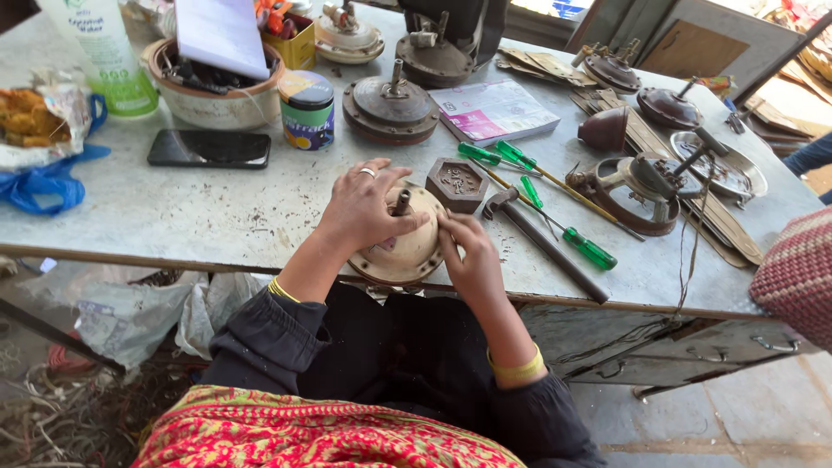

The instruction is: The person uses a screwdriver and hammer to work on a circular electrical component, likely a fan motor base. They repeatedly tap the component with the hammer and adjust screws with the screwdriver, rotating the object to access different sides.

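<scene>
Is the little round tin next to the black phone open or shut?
Shut. The tin stands upright on the table with its lid seated flat on top; nothing of its inside shows.

Single head-worn view, looking steeply down and forward over the grey metal workbench (217, 217), close above its near edge, wearer's lap below it, far edge near the frame top

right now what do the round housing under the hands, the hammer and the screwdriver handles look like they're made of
Round housing: seemingly painted metal, dull cream coat, scuffed and grimy, with a bare steel shaft. Both hands, left and right, rest on it.
Hammer: dark steel head, apparently on a dark handle; its material is unclear.
Screwdriver handles: translucent green plastic, glossy.
</scene>
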